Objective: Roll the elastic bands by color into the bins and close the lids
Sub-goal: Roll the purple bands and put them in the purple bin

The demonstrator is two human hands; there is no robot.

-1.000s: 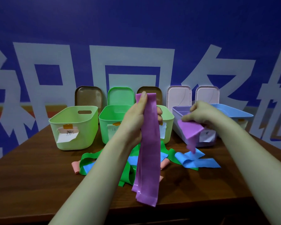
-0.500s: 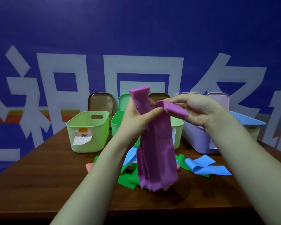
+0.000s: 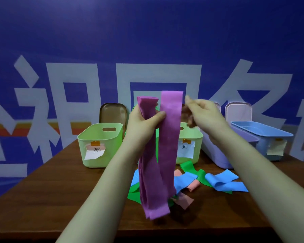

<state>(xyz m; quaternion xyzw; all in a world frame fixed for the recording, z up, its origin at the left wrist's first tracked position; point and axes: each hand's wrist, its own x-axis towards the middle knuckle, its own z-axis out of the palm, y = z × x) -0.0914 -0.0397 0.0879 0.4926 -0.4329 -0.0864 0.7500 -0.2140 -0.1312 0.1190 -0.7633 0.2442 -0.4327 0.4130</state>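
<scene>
A long purple elastic band [image 3: 166,155] hangs folded in several layers above the table. My left hand [image 3: 144,120] pinches it near its top folds. My right hand [image 3: 200,113], blurred, is just right of the band's upper edge with fingers curled; I cannot tell if it touches the band. Green [image 3: 188,166], blue [image 3: 225,183] and pink [image 3: 191,185] bands lie loose on the table behind the purple one. Open bins stand in a row: a pale green bin [image 3: 98,137], another pale green bin [image 3: 191,137], a lilac bin [image 3: 218,155] and a blue bin [image 3: 263,132].
Lids lean against the blue wall behind the bins: a brown lid [image 3: 112,113] and a pale pink lid [image 3: 238,111]. The bins carry paper labels. The brown wooden table [image 3: 51,190] ends at a front edge just below my forearms.
My right hand brought the band's loose end up beside the left hand, adding another fold, then drew back to the right. The camera view shifted slightly.
</scene>
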